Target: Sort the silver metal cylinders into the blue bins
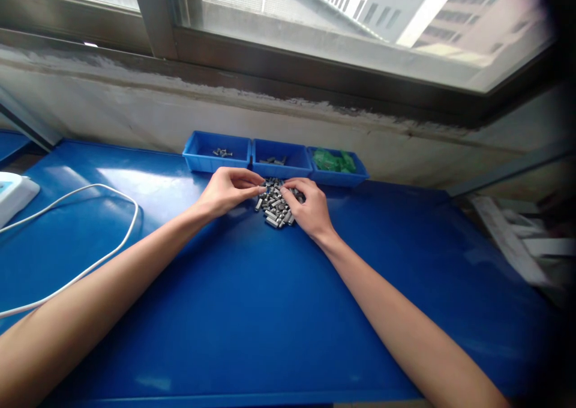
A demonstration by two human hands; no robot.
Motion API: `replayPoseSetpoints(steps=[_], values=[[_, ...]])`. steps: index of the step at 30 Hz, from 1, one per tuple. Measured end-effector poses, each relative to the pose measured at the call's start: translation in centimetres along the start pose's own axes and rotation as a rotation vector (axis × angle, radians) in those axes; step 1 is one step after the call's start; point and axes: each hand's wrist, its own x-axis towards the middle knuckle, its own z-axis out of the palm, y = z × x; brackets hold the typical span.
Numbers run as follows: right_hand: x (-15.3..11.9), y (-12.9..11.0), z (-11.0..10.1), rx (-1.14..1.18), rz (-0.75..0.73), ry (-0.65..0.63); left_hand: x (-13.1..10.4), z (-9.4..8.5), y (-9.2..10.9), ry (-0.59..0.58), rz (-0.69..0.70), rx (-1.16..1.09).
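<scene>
A pile of small metal parts [275, 207], short silvery cylinders or standoffs, lies on the blue tabletop [252, 312]. My left hand [228, 191] is at the pile's left edge, thumb and fingers apart, with nothing visible between them. On the other side, my right hand [310, 207] curves over the right part of the pile, its fingertips among the pieces. The thumb and fingers of that hand are apart, and I see no piece held. Some of the pile is hidden beneath the right fingers.
Behind the pile stand a left blue bin [198, 162] with small screws, a middle bin [292, 169] with metal parts and a right bin [355, 179] with green plastic. A white cable [130, 228] loops from a white device [15, 195]. The wall and window [315, 72] bound the back.
</scene>
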Motion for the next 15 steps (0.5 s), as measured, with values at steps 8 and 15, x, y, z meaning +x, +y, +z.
replayPoseSetpoints(steps=[8,15], values=[[-0.03,0.07,-0.01,-0.003,-0.002,0.002,0.04,0.13,0.14,-0.017,-0.013,-0.089],[0.01,0.06,-0.03,0.001,0.004,-0.005,-0.13,0.35,0.42,-0.088,-0.074,-0.175]])
